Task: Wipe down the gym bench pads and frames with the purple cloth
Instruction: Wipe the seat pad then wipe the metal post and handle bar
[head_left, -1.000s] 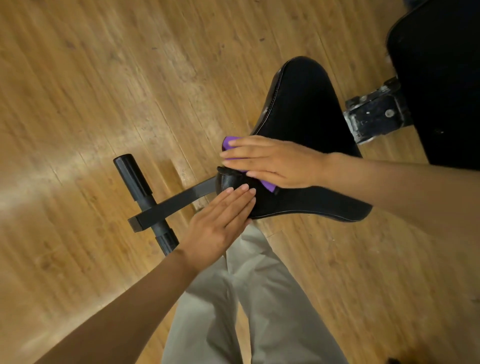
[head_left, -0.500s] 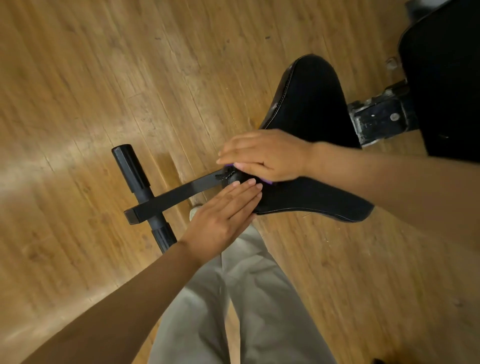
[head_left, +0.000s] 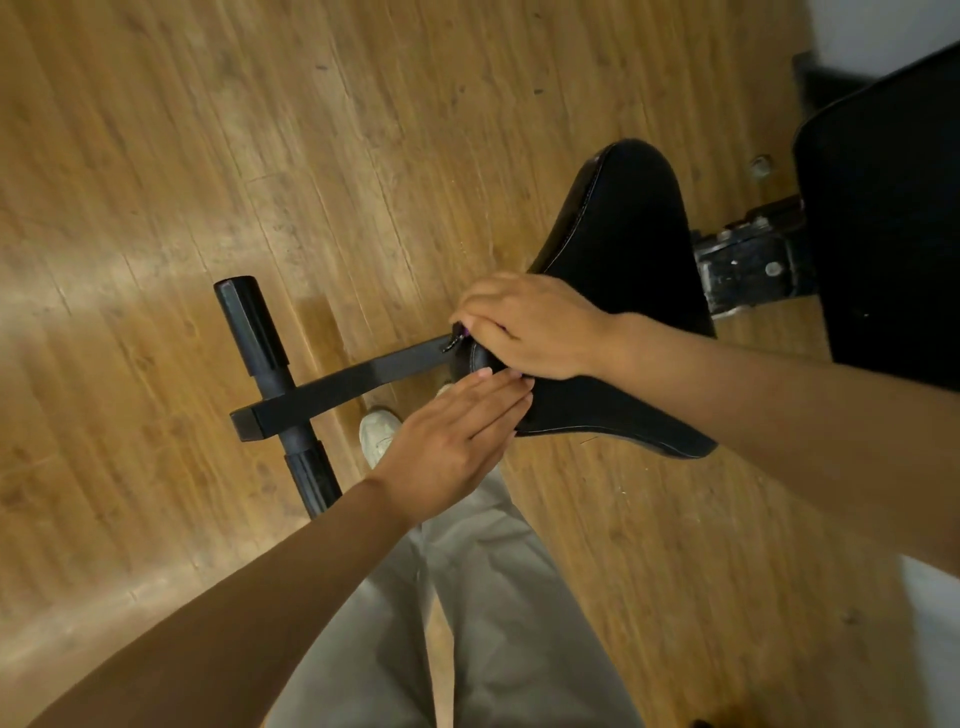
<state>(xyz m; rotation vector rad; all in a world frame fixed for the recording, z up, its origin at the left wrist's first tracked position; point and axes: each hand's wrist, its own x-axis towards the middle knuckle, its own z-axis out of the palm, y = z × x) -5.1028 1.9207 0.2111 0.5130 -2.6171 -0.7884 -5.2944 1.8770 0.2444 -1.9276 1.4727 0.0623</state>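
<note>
The black seat pad (head_left: 618, 249) of the gym bench narrows toward me. My right hand (head_left: 530, 325) curls over its narrow front tip, gripping the purple cloth (head_left: 464, 329), of which only a sliver shows under the fingers. My left hand (head_left: 457, 431) lies flat with straight fingers against the near side edge of the pad. A black frame bar (head_left: 353, 384) runs from the pad tip out to a black crossbar (head_left: 270, 389) on the floor. The larger black back pad (head_left: 883, 218) is at the right.
A scuffed metal hinge bracket (head_left: 748, 270) joins the two pads. Wooden plank floor (head_left: 260, 156) lies all around. My beige trouser legs (head_left: 467, 623) and a white shoe (head_left: 379, 431) stand close beside the frame bar.
My right hand slid the cloth forward to the pad's narrow tip and curled over it, so the cloth is now nearly hidden. My left hand stayed flat on the pad's edge.
</note>
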